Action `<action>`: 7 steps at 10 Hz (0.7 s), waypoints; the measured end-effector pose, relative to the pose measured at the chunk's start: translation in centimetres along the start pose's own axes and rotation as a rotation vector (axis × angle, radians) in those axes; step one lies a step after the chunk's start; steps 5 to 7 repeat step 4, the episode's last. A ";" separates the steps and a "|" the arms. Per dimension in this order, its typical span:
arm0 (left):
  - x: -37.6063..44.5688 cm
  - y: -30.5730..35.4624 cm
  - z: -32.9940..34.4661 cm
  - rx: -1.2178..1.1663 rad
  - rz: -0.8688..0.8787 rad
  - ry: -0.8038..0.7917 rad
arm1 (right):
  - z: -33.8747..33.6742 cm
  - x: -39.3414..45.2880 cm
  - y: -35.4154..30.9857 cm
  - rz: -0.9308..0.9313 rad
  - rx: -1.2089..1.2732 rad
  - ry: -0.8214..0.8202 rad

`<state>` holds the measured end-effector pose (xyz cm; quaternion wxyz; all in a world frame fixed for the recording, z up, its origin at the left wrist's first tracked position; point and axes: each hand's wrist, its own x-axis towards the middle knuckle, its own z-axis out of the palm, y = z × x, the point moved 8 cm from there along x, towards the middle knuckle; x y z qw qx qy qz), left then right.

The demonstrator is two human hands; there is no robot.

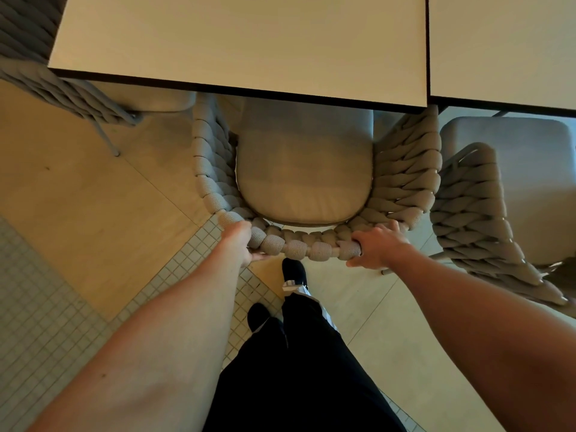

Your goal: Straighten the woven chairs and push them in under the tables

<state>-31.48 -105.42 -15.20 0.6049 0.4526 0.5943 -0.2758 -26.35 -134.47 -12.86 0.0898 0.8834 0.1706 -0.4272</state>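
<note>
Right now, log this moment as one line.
left hand grips middle chair back rail | right hand grips same rail | seat front under table | pushing in unfinished

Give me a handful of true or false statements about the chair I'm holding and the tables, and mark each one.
1. Both hands grip the woven back rim of the middle chair. True: the left hand and right hand each hold it.
2. The chair's seat cushion lies fully under the table. False: only its front part is under the edge.
3. Another woven chair stands to the right. True.
4. Plates sit on the table. False: its top shows nothing on it.
5. Two tabletops meet, the second table on the right. True.
</note>
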 end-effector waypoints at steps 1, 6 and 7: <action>-0.3 0.1 -0.2 -0.010 0.000 -0.014 | -0.1 -0.1 0.0 0.007 0.007 -0.002; -1.3 2.4 -3.6 0.118 0.179 0.175 | -1.1 0.1 -0.7 0.057 0.092 -0.100; -1.3 2.4 -3.6 0.118 0.179 0.175 | -1.1 0.1 -0.7 0.057 0.092 -0.100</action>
